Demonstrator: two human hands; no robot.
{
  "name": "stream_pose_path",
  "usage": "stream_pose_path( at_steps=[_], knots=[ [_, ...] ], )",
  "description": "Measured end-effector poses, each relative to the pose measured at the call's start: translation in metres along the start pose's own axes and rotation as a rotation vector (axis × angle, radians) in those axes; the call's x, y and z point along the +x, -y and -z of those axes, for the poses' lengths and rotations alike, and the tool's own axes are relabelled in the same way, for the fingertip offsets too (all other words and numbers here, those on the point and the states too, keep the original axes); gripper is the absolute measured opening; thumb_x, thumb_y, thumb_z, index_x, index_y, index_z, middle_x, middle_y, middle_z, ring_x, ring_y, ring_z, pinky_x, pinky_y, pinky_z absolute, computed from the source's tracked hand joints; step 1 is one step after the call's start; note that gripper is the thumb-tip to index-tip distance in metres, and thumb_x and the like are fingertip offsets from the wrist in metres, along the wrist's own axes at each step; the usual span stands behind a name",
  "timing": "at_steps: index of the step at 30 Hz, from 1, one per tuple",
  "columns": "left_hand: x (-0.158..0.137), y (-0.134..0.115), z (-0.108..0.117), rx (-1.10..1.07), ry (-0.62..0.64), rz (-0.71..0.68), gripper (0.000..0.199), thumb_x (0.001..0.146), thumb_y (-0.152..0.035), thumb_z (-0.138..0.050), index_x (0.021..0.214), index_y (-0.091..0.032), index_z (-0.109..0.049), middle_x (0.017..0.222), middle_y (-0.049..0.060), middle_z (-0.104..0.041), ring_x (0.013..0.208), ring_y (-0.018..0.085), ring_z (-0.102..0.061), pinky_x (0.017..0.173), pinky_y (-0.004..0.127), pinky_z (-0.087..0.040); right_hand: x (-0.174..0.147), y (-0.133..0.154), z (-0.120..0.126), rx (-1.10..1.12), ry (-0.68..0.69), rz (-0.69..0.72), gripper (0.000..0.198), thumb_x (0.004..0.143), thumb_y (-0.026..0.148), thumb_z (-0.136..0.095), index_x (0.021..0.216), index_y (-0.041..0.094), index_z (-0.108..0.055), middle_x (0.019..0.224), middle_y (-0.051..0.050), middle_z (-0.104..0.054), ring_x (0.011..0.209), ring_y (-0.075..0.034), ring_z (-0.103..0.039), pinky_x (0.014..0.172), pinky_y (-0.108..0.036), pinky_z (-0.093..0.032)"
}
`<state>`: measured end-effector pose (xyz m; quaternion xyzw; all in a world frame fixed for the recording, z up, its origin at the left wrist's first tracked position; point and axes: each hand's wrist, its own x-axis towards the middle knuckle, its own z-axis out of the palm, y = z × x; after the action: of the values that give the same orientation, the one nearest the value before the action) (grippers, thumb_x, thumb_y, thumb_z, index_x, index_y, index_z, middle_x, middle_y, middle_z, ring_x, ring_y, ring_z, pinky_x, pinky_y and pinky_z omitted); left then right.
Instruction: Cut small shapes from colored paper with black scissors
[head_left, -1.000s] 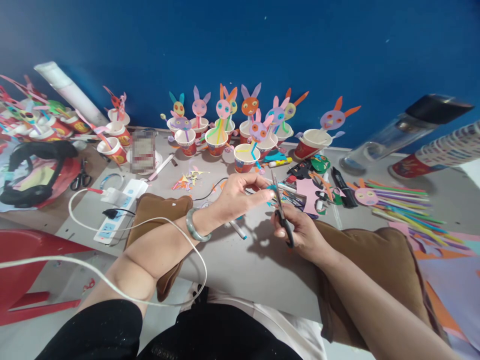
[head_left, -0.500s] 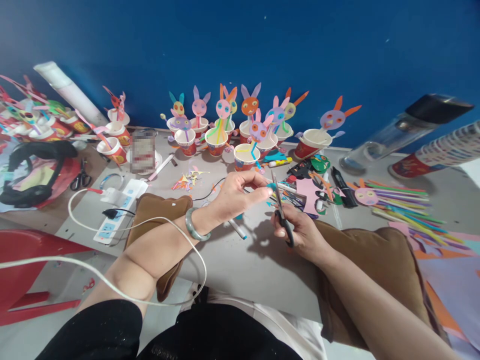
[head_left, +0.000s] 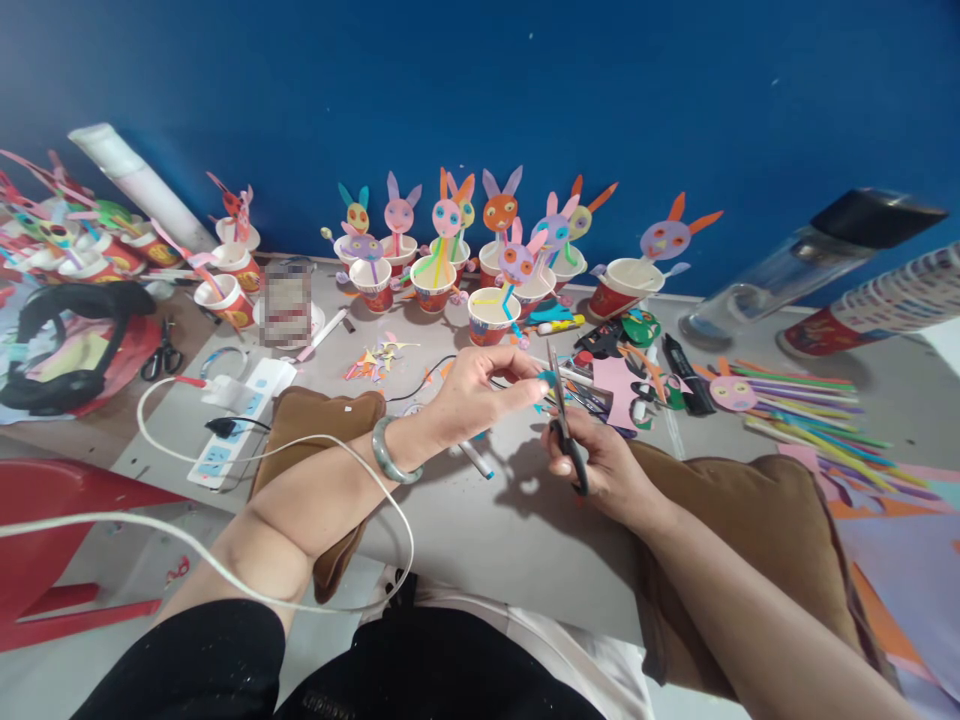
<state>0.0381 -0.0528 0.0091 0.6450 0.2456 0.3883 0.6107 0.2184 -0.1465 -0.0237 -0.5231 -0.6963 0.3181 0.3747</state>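
On the far left, a red chair [head_left: 82, 490] stands by a grey table [head_left: 450, 540], and a blue wall [head_left: 480, 90] goes up behind the table. Red cups [head_left: 86, 268] with paper bits poking out are bunched there, and their yellow marks are too small to read. In front of them are a black band [head_left: 52, 300] and spare scissors [head_left: 163, 358]. Next comes a patch blurred into squares [head_left: 289, 305], so any words on it are hidden. A white plug strip [head_left: 244, 420] with blue sockets lies closer, and a brown cushion [head_left: 319, 430] is by the left arm. Bunny cups [head_left: 493, 322] stand near the wall in the middle, with paper faces and long ears. The left hand [head_left: 484, 395] pinches a small blue bit [head_left: 549, 381] between thumb and finger. The blue bit is at the fingertips, right by the blades; I cannot tell if they touch it. The right hand [head_left: 600, 465] holds the scissors [head_left: 562, 428] by their black handles, with the blades pointing up and away. Past that hand lie pink paper [head_left: 611, 385] and a black marker [head_left: 686, 375]. On the far right are a clear bottle [head_left: 765, 285], stacked cups [head_left: 877, 300] and bright sticks [head_left: 814, 385].
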Motion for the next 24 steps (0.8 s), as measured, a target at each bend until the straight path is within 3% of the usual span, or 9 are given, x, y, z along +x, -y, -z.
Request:
stream_pose_path(
  at_steps=[24],
  knots=[
    [0.000,-0.011,0.002,0.018,-0.032,-0.017,0.015,0.077,-0.025,-0.066,0.067,-0.016,-0.060,0.074,0.001,-0.062,0.071,0.010,-0.052,0.069,0.026,-0.045,0.000,0.000,0.000,0.005,0.002,0.009,0.066,0.077,0.086,-0.050,0.061,0.022,-0.052,0.063,-0.003,-0.055,0.067,-0.020,-0.050,0.066,-0.034,-0.043]
  ],
)
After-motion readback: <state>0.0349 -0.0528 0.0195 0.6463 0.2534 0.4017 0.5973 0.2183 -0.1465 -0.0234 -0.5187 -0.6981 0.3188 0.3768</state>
